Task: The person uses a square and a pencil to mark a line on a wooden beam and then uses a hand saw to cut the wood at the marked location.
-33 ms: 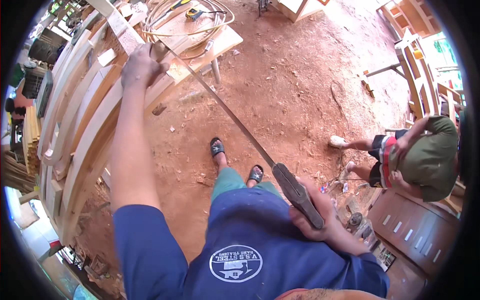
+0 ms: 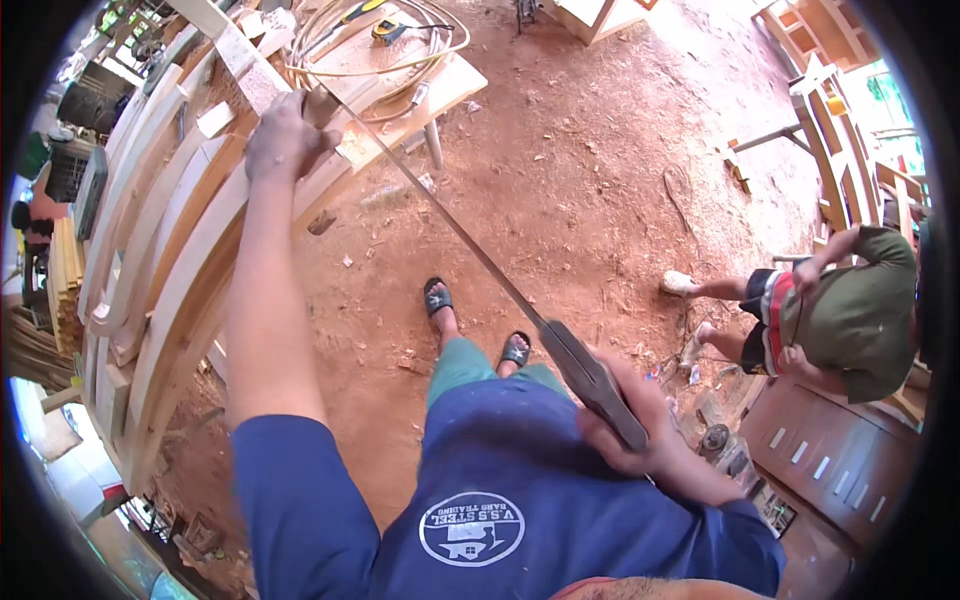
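Note:
My right hand (image 2: 640,425) is wrapped round the dark handle of a handsaw (image 2: 455,233), in front of my body. Its long, narrow-looking blade runs diagonally up and left, the far end meeting the wood beside my left hand. My left hand (image 2: 285,142) is closed over a wooden piece (image 2: 320,106) at the edge of the stacked timber, its fingers curled over the top and partly hidden. Under my left forearm lie long curved boards (image 2: 195,255). Whether the teeth sit in a cut is too small to tell.
A coiled hose (image 2: 445,60) and a yellow tape measure (image 2: 388,31) lie on the wooden bench (image 2: 462,82) beyond my left hand. Wood shavings cover the earthen floor (image 2: 560,190). At right a co-worker (image 2: 850,320) in a green shirt bends near a brown panel (image 2: 815,455).
The saw and my right hand have shifted very slightly forward, toward the wood. My left hand keeps its hold on the wooden piece.

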A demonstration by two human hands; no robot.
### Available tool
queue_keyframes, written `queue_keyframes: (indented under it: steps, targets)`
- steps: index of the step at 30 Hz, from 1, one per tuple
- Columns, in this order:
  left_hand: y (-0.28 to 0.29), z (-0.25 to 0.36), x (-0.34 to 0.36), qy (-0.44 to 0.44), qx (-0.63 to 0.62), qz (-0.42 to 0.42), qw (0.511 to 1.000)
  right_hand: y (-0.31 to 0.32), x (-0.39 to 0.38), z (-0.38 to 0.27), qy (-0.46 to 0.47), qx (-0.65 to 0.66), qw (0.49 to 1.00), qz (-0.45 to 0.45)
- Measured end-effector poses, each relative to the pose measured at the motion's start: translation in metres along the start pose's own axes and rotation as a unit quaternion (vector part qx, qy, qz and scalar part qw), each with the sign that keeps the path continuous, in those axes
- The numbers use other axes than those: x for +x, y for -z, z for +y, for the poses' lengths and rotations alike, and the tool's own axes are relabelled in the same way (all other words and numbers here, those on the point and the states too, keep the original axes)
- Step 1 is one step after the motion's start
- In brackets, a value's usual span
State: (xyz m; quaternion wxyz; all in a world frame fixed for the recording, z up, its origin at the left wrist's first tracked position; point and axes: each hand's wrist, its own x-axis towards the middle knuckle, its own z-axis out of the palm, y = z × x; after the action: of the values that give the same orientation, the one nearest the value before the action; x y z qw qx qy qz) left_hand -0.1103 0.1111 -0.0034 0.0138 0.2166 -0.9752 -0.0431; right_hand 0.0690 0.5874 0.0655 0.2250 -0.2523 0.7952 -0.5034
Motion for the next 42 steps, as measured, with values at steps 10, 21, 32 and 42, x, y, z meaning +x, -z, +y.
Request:
queue_keyframes:
  steps: [10,21,32,42]
  targets:
    - [0.004,0.0,0.003,-0.018,-0.04,0.006,0.999,-0.05,0.229,-0.016,0.058,0.035,0.996,0.054]
    - [0.012,0.01,-0.002,-0.009,-0.031,0.011,0.999,0.008,-0.003,-0.003,-0.01,0.061,0.998,-0.003]
    - [0.005,0.003,0.004,-0.008,-0.011,0.013,1.0,-0.041,0.17,-0.015,0.047,0.093,0.993,0.06]
    - [0.002,0.009,0.001,-0.008,-0.019,0.001,1.0,-0.022,0.073,0.001,-0.002,0.098,0.995,0.022]
